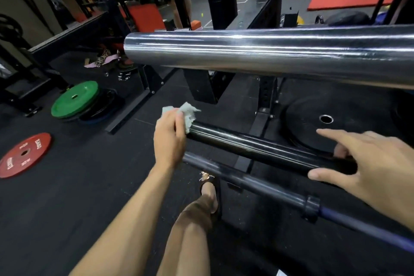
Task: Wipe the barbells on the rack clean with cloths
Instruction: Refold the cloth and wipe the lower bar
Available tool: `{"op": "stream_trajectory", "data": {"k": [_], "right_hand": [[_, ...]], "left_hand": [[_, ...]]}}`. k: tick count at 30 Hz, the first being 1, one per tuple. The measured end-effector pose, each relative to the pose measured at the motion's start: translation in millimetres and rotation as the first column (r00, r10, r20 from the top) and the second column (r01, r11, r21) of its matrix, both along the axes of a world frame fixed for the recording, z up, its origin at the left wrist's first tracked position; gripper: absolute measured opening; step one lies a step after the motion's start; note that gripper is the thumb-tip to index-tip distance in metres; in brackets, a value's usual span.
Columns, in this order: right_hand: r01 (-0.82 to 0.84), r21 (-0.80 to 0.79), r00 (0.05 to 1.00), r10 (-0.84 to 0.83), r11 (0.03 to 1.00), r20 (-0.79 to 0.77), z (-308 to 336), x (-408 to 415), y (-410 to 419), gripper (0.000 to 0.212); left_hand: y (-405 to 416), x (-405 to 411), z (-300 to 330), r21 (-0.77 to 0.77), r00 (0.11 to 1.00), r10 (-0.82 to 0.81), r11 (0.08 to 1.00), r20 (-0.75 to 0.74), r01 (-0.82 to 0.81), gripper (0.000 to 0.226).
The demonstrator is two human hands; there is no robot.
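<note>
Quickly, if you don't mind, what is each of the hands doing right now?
Left hand: grips a pale cloth against the end of the black barbell sleeve.
Right hand: open, fingers spread around the same sleeve, holding nothing.

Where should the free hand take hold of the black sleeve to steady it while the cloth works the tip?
Grip the black sleeve near its inner end, where the right hand already rests, coming from above. It lies level and round, so fingers wrap over it, clear of the left hand and cloth at the tip.
</note>
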State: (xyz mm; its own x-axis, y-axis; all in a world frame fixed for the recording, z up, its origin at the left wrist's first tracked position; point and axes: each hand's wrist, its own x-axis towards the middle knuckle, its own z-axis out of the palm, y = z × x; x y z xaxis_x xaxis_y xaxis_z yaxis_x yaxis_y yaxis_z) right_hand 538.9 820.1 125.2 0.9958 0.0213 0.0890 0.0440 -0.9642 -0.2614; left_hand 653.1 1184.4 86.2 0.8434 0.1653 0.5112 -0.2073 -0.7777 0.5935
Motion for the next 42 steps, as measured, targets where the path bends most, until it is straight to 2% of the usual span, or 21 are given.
{"op": "stream_trajectory", "data": {"k": [5,10,13,15,18,19,21,22,24,25,26,28,30,31,33,34,36,37,39,40,42], "right_hand": [[0.060,0.083,0.990,-0.070,0.995,0.123,2,-16,20,0.065],[0.143,0.022,0.989,-0.142,0.990,-0.037,15,-18,31,0.049],[0.107,-0.111,0.983,-0.122,0.988,-0.138,20,-13,30,0.051],[0.063,-0.206,0.987,-0.091,0.976,-0.129,19,-9,29,0.056],[0.054,-0.172,0.995,-0.067,0.984,-0.068,19,-7,28,0.057],[0.060,-0.150,0.997,-0.068,0.987,-0.048,19,-7,28,0.055],[0.065,-0.127,0.997,-0.069,0.990,-0.028,16,-6,27,0.051],[0.066,-0.118,0.997,-0.069,0.991,-0.019,14,-6,27,0.050],[0.078,-0.081,0.997,-0.076,0.994,0.022,11,-4,24,0.046],[0.083,-0.060,0.996,-0.080,0.995,0.049,8,-3,22,0.045],[0.089,-0.042,0.994,-0.086,0.995,0.071,6,-1,20,0.045],[0.081,-0.025,0.992,-0.079,0.996,0.102,4,1,16,0.046],[0.062,0.014,0.988,-0.064,0.998,0.142,3,-1,15,0.046],[0.054,0.039,0.984,-0.059,0.998,0.166,2,-1,14,0.045],[0.048,0.061,0.983,-0.058,0.997,0.174,3,3,13,0.044],[0.050,0.056,0.987,-0.058,0.997,0.147,4,6,12,0.044],[0.064,0.055,0.995,-0.068,0.996,0.074,6,12,12,0.042],[0.078,0.079,0.994,-0.084,0.994,0.072,7,13,11,0.038],[0.100,0.180,0.970,-0.136,0.979,0.203,9,13,9,0.031],[0.106,0.236,0.939,-0.175,0.966,0.295,9,11,8,0.027],[0.099,0.292,0.879,-0.221,0.951,0.423,10,2,8,0.022]], "left_hand": [[7,14,3,-0.205,0.964,0.145,0.960,-0.224,-0.192,0.043],[4,-8,-6,-0.351,0.947,0.247,0.884,-0.207,-0.307,0.040],[-1,-23,-4,-0.249,0.970,0.224,0.938,-0.099,-0.242,0.028],[-2,-26,0,-0.227,0.986,0.162,0.960,-0.036,-0.166,0.024],[-18,-37,-5,-0.054,0.982,0.188,0.981,0.037,-0.186,0.029],[-35,-44,-12,-0.002,0.987,0.157,0.988,0.041,-0.157,0.031],[-92,-69,-21,-0.028,0.995,-0.073,0.997,0.063,0.075,0.030],[-119,-82,-29,0.091,0.963,-0.233,0.971,0.136,0.222,0.035],[-145,-96,-38,0.466,0.848,-0.514,0.786,0.128,0.406,0.045],[-141,-87,-37,0.536,0.798,-0.592,0.713,0.115,0.452,0.046],[-126,-76,-34,0.543,0.789,-0.600,0.709,0.128,0.451,0.043],[-81,-56,-24,0.391,0.856,-0.493,0.826,0.153,0.405,0.033],[-27,-36,-20,0.208,0.977,-0.152,0.971,0.151,0.119,0.028],[-11,-33,-18,0.108,0.993,0.002,0.994,0.118,-0.015,0.029],[-29,-33,-15,-0.024,0.986,0.157,0.987,0.052,-0.156,0.028],[-57,-42,-14,-0.069,0.990,0.138,0.988,-0.004,-0.138,0.024],[-120,-78,-10,-0.106,0.984,-0.176,0.979,-0.020,0.173,0.025],[-143,-95,-13,-0.021,0.937,-0.349,0.937,0.018,0.349,0.026],[-139,-98,-18,0.218,0.837,-0.546,0.823,0.049,0.524,0.031],[-118,-80,-16,0.288,0.817,-0.575,0.792,0.056,0.538,0.034],[-67,-46,-12,0.311,0.899,-0.437,0.859,0.031,0.407,0.043]]}}
